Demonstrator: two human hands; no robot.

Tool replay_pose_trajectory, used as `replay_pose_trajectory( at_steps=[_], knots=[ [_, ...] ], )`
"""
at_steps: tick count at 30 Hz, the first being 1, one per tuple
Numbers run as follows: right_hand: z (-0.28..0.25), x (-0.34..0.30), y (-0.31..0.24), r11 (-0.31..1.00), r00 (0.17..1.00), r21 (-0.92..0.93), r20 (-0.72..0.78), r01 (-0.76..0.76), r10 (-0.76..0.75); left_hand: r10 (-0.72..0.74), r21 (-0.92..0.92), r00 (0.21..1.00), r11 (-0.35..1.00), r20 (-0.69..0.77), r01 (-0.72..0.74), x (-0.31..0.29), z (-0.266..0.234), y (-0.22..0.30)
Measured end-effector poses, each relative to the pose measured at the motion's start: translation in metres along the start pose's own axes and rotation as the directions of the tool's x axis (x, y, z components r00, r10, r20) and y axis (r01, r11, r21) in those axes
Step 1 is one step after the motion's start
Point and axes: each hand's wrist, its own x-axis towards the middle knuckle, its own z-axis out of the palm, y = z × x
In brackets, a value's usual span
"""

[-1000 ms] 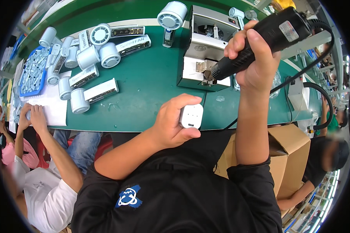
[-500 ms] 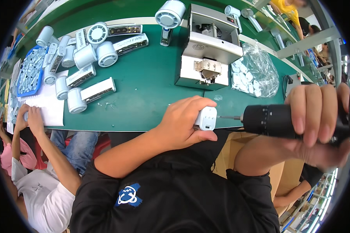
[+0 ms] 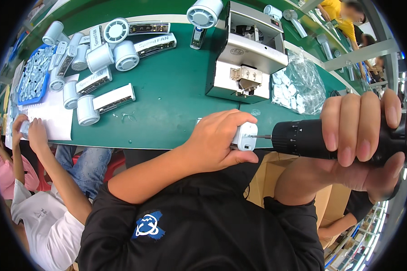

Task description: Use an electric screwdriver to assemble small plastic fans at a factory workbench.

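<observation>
My left hand [image 3: 212, 142] is closed round a light-blue fan handle [image 3: 248, 141], its end face with small holes and a port turned to the right. The rest of this piece is hidden in my palm. In my right hand [image 3: 355, 131] a black electric screwdriver [image 3: 296, 137] lies level, fingers wrapped over its body. Its thin bit points left and meets the end face of the handle, at or in one of the holes. Both hands are just off the front edge of the green table [image 3: 167, 108].
Several light-blue handheld fans [image 3: 99, 58] lie at the left, beside a blue tray [image 3: 45, 90] of small parts. A silver screw-feeding machine [image 3: 237, 52] stands at the back, with a clear bag [image 3: 309, 81] of light-blue parts beside it. A co-worker's hands [image 3: 37, 131] work at the left.
The screwdriver has moved left, and its bit now meets the handle's end face instead of standing slightly apart. My left hand with the handle has shifted slightly right in the picture.
</observation>
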Motion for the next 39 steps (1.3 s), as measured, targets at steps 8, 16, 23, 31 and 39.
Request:
replay_pose_trajectory(
  at_steps=[8,16,23,31,39],
  knots=[
    [-0.004,-0.007,0.015,0.999,0.999,0.019,-0.012,0.038,-0.038,-0.006,-0.003,1.000,1.000,0.011,0.006,0.002,-0.001,0.002],
    [-0.015,0.003,0.013,0.998,0.995,0.052,0.092,0.039,-0.044,-0.018,-0.010,0.999,1.000,0.042,0.019,0.003,-0.004,0.003],
    [-0.057,0.012,0.042,0.976,0.997,-0.208,-0.055,-0.072,0.062,-0.092,-0.154,0.996,0.984,0.012,0.093,-0.009,-0.012,-0.004],
    [-0.068,0.011,0.079,0.968,0.980,-0.214,-0.176,-0.131,0.094,0.004,-0.204,0.998,0.979,-0.061,-0.016,-0.011,-0.009,-0.014],
    [-0.061,0.000,0.070,0.940,0.946,-0.153,-0.169,-0.304,0.278,-0.041,-0.186,0.996,0.982,-0.079,0.025,-0.017,-0.009,-0.015]
  ],
)
